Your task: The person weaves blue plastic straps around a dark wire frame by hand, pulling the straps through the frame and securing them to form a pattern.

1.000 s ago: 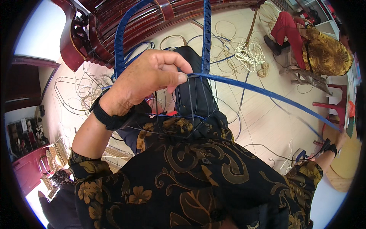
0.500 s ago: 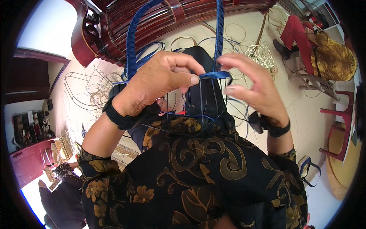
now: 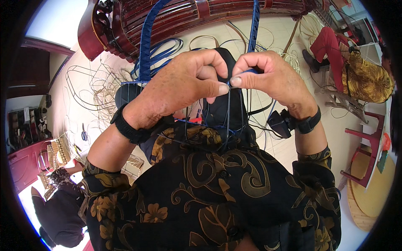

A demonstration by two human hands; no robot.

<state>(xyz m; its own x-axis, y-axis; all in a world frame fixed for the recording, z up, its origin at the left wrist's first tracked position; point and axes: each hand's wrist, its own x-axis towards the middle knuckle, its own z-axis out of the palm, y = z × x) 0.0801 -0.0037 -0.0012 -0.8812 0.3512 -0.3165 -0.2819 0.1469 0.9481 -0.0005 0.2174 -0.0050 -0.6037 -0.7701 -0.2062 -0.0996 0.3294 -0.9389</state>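
Note:
In front of my body stands an open frame of thin dark rods (image 3: 228,115) with a tall blue wrapped handle (image 3: 145,54) rising from both sides. Thumb and forefinger of my left hand (image 3: 180,85) are pressed together at the frame's upper edge. My right hand (image 3: 278,79) pinches a flat blue strip (image 3: 250,71) right beside the left fingertips, where the strip meets a rod. The hands partly cover the upper edge. Both wrists wear black bands, and a small black box hangs by the right one.
A dark red slatted bench (image 3: 167,23) stands ahead. Loose pale strands (image 3: 104,98), coiled blue strips (image 3: 169,44) and scissors (image 3: 84,134) lie on the tiled floor. One person in red trousers (image 3: 322,44) sits at right, near a red stool (image 3: 366,138); another in dark clothes (image 3: 63,215) is lower left.
My right hand has moved left and closed its open fingers on the blue strip, beside the left fingertips. The strip's loop is now mostly hidden. The view has shifted slightly.

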